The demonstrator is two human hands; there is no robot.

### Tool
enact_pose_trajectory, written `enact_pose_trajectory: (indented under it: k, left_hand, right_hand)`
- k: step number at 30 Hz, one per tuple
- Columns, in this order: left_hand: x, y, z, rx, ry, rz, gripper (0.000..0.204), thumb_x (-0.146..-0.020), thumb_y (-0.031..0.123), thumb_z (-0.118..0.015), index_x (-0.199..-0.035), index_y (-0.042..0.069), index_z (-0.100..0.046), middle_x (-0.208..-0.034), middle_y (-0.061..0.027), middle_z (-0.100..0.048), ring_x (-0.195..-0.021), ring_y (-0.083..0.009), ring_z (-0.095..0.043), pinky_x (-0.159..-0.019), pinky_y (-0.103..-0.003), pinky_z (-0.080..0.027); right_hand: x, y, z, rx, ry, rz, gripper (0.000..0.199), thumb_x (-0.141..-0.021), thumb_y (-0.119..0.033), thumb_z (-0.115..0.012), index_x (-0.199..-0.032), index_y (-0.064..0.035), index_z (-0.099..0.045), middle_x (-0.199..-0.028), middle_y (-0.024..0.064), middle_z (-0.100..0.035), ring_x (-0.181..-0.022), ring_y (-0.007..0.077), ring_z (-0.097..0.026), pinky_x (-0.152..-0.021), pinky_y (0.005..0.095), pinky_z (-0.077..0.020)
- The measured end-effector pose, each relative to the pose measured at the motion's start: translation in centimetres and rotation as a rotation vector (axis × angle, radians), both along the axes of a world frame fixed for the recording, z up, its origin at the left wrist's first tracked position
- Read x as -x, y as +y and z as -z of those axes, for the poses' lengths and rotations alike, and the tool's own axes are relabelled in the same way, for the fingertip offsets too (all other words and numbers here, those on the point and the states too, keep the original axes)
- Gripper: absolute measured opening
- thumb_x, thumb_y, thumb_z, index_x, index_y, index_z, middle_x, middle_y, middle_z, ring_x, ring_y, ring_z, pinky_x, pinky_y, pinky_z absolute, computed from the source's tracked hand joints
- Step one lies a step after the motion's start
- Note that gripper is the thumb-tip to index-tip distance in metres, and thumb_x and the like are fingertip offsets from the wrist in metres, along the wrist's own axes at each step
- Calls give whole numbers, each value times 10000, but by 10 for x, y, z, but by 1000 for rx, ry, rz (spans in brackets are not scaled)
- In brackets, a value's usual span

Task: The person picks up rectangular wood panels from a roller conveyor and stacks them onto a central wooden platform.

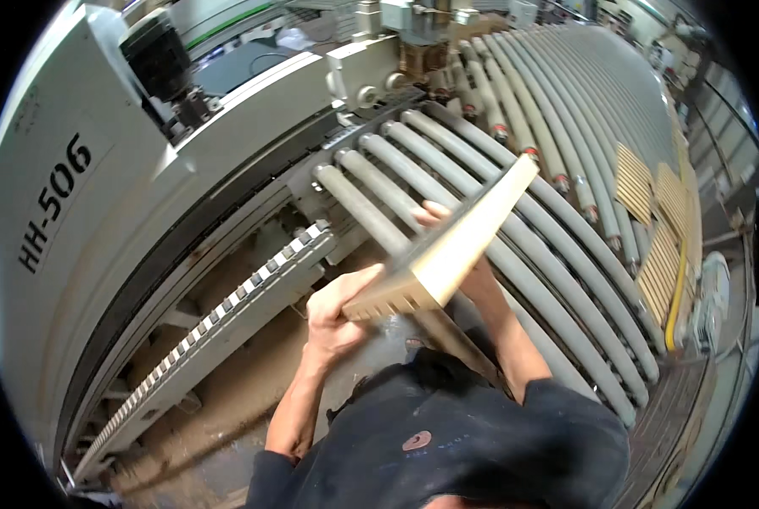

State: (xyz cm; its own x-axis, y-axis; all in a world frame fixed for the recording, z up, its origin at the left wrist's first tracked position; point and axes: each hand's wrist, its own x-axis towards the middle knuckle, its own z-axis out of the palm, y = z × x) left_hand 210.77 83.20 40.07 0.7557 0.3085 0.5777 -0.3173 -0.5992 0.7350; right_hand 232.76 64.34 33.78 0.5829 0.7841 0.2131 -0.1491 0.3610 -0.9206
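A pale wooden board (473, 246) is held tilted in front of my chest, above the near end of the rollers. Small dark slots show along its near end, and its grey-looking side is smeared by motion. My left hand (338, 312) is closed on the board's near left corner. My right hand (431, 214) reaches behind the board from the right; its fingertips show past the far left edge, closed on it. The palm is hidden by the board.
A large white machine (99, 161) with a toothed conveyor track (218, 327) stands on the left. Grey rollers (557, 246) run beside me and away to the far right. Slatted wooden pieces (658, 270) lie at the right, near a yellow hose (675, 305).
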Motion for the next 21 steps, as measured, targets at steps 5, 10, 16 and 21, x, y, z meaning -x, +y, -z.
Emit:
enact_pose_trajectory:
  k: [5,10,16,21]
  left_hand:
    - [45,6,21,-255,-140,-95,439,-827,-43,-716,-1264,-55,-758,-1241,-248,-796,-1136,-374,-794,-1017,-424,-608]
    - [77,1,38,-279,-163,-127,415,-838,-21,-756,-1252,-62,-757,-1228,-253,-798,-1121,-371,-797,-1008,-420,-611]
    - [102,-16,27,345,141,-39,415,-874,13,-864,-1267,-46,-743,-1177,-161,-800,-1048,-200,-765,-939,-333,-603]
    - [59,-24,45,760,287,-61,502,-976,111,-832,-1422,-44,-659,-1294,-141,-757,-1190,-211,-708,-1045,-366,-566]
  right_hand:
    - [35,54,-4,-406,142,-303,801,-1037,-362,-774,-1692,-88,-402,-1691,123,-492,-1587,235,-429,-1267,443,-434]
    - [63,47,0,-276,361,-341,786,-1021,-250,-811,-1677,-72,-416,-1667,114,-522,-1532,220,-493,-1239,412,-466]
    - [90,-7,7,48,-102,50,717,-951,-357,-893,-1480,28,-599,-1372,103,-714,-1252,194,-645,-1101,386,-528]
    - [110,-26,15,109,145,392,598,-1024,-407,-823,-1382,37,-642,-1221,81,-751,-1053,123,-692,-929,328,-587]
